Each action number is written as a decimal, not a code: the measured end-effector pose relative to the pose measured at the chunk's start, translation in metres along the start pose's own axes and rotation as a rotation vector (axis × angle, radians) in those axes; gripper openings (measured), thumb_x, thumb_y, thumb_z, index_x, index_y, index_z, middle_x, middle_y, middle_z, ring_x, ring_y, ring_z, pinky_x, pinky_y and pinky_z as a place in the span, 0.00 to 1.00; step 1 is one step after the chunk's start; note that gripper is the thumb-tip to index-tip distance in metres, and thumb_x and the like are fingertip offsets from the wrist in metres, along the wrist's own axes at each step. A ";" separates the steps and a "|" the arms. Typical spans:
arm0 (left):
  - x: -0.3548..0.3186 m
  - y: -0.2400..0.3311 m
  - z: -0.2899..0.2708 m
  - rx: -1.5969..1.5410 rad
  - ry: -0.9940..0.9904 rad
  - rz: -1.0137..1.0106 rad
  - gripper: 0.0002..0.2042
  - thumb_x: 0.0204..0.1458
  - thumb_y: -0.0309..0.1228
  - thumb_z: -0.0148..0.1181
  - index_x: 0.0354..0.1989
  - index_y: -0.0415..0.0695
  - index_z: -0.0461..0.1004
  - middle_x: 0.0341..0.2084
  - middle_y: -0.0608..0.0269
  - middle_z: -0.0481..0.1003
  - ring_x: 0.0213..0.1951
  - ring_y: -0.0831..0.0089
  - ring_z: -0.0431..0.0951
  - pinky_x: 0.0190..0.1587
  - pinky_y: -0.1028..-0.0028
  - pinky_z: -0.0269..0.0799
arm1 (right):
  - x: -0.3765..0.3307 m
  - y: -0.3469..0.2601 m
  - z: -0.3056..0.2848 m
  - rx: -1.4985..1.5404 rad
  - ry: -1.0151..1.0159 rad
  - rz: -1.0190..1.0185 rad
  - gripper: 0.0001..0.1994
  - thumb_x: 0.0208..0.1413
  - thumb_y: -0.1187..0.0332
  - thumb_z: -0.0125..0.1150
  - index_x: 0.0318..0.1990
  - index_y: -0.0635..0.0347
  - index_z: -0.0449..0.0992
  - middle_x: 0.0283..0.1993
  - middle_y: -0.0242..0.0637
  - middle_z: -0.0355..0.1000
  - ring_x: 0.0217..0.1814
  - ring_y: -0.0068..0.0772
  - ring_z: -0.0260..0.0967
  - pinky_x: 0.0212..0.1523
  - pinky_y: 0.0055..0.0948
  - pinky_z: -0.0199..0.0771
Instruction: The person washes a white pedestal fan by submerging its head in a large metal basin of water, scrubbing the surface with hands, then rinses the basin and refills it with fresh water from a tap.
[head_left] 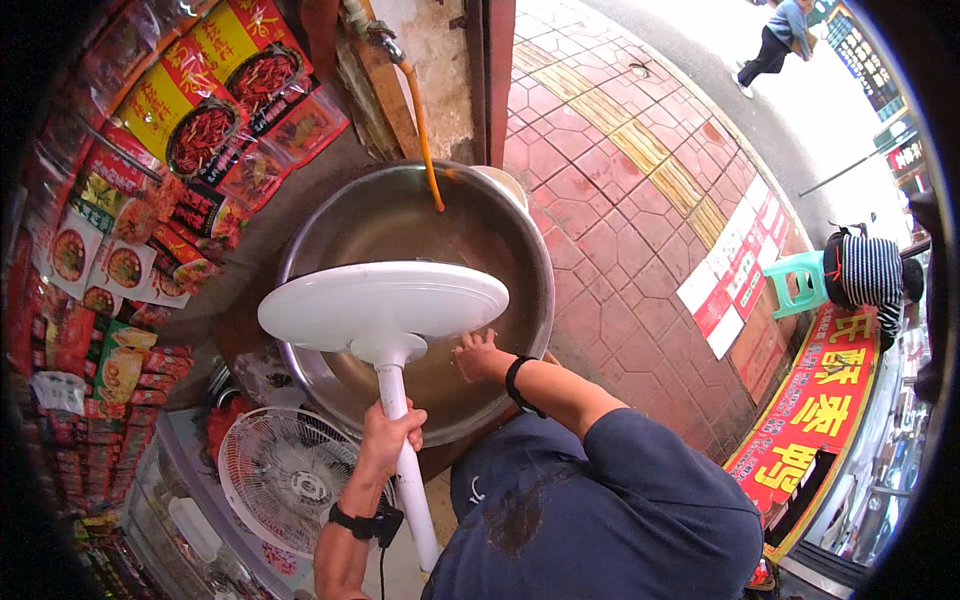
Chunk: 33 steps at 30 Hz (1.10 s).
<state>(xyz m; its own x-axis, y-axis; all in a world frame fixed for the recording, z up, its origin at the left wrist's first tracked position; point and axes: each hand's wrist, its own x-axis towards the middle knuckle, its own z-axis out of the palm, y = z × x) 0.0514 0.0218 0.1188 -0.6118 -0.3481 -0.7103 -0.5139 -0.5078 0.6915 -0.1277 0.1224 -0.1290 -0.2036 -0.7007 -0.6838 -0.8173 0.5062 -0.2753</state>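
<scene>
The white stand [392,352] has a round, smooth base [380,300], raised and tilted over a wide metal basin [365,210], its edge reaching past the basin's rim at nine o'clock. A straight white pole [412,490] runs from the base's collar toward between five and six o'clock.

Basin [520,250] partly hidden behind white stand [383,300]

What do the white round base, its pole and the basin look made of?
White round base: probably plastic; smooth, semi-gloss, with a moulded-looking stepped rim.
Pole: smooth white; plastic or painted metal, can't tell.
Basin: likely stainless steel; grey, shiny rim, soft reflections on the wall.
</scene>
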 end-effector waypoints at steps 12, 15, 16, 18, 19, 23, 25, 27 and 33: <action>-0.015 0.007 -0.022 -0.188 0.078 -0.009 0.14 0.52 0.17 0.63 0.41 0.42 0.64 0.21 0.65 0.69 0.16 0.77 0.68 0.17 0.72 0.70 | 0.000 0.012 -0.044 0.164 0.078 -0.224 0.35 0.53 0.46 0.65 0.68 0.45 0.66 0.71 0.42 0.61 0.73 0.52 0.57 0.67 0.74 0.47; -0.017 0.012 -0.028 -0.194 0.087 -0.037 0.14 0.51 0.18 0.63 0.41 0.42 0.65 0.21 0.65 0.69 0.16 0.77 0.68 0.17 0.72 0.70 | -0.016 0.008 -0.059 -0.142 0.014 -0.176 0.34 0.51 0.46 0.66 0.67 0.40 0.68 0.69 0.37 0.65 0.75 0.46 0.55 0.67 0.73 0.47; -0.019 0.012 -0.029 -0.113 0.113 0.003 0.14 0.51 0.18 0.63 0.41 0.42 0.64 0.21 0.66 0.68 0.16 0.78 0.69 0.18 0.73 0.70 | -0.017 0.007 -0.066 -0.342 -0.065 -0.149 0.33 0.51 0.46 0.66 0.66 0.39 0.69 0.68 0.36 0.66 0.75 0.45 0.55 0.67 0.73 0.47; -0.019 0.013 -0.032 -0.139 0.058 0.060 0.14 0.50 0.18 0.63 0.41 0.41 0.64 0.21 0.65 0.68 0.16 0.77 0.69 0.17 0.73 0.70 | -0.023 0.003 -0.069 -0.186 0.042 -0.183 0.33 0.50 0.51 0.67 0.66 0.42 0.69 0.69 0.37 0.64 0.76 0.44 0.53 0.69 0.75 0.44; -0.019 0.013 -0.033 -0.093 0.112 -0.027 0.14 0.50 0.18 0.63 0.41 0.41 0.64 0.21 0.65 0.68 0.16 0.77 0.69 0.17 0.73 0.70 | -0.023 0.000 -0.068 -0.042 0.025 -0.239 0.33 0.49 0.53 0.68 0.66 0.43 0.70 0.69 0.38 0.63 0.76 0.44 0.52 0.69 0.76 0.43; -0.022 0.010 -0.036 -0.127 0.055 0.022 0.14 0.51 0.18 0.63 0.40 0.40 0.64 0.20 0.65 0.68 0.16 0.77 0.69 0.17 0.72 0.70 | -0.025 -0.004 -0.063 -0.052 0.092 -0.193 0.33 0.49 0.55 0.67 0.64 0.54 0.70 0.68 0.41 0.63 0.76 0.46 0.53 0.69 0.75 0.44; -0.023 0.008 -0.037 -0.134 0.031 0.039 0.14 0.50 0.18 0.63 0.40 0.41 0.64 0.21 0.65 0.69 0.16 0.77 0.69 0.17 0.73 0.70 | -0.026 -0.002 -0.060 -0.029 0.115 -0.161 0.31 0.49 0.57 0.67 0.63 0.52 0.71 0.67 0.42 0.64 0.74 0.47 0.55 0.68 0.76 0.46; -0.023 0.007 -0.038 -0.193 -0.023 0.045 0.14 0.50 0.17 0.63 0.40 0.41 0.64 0.21 0.65 0.69 0.16 0.78 0.69 0.17 0.73 0.70 | -0.028 0.004 -0.059 0.028 0.125 -0.039 0.30 0.49 0.58 0.66 0.62 0.52 0.72 0.66 0.42 0.66 0.72 0.48 0.58 0.67 0.78 0.45; -0.018 0.007 -0.035 -0.152 -0.029 0.013 0.13 0.51 0.19 0.63 0.40 0.42 0.64 0.22 0.65 0.69 0.17 0.79 0.69 0.18 0.73 0.70 | -0.040 0.021 -0.052 -0.108 0.187 -0.095 0.22 0.49 0.60 0.65 0.54 0.49 0.78 0.58 0.43 0.73 0.66 0.44 0.66 0.65 0.68 0.53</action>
<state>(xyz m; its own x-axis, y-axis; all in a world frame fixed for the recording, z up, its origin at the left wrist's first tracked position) 0.0798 -0.0028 0.1317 -0.6362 -0.3333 -0.6959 -0.4105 -0.6174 0.6710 -0.1648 0.1357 -0.0724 -0.2114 -0.8284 -0.5186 -0.8883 0.3842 -0.2516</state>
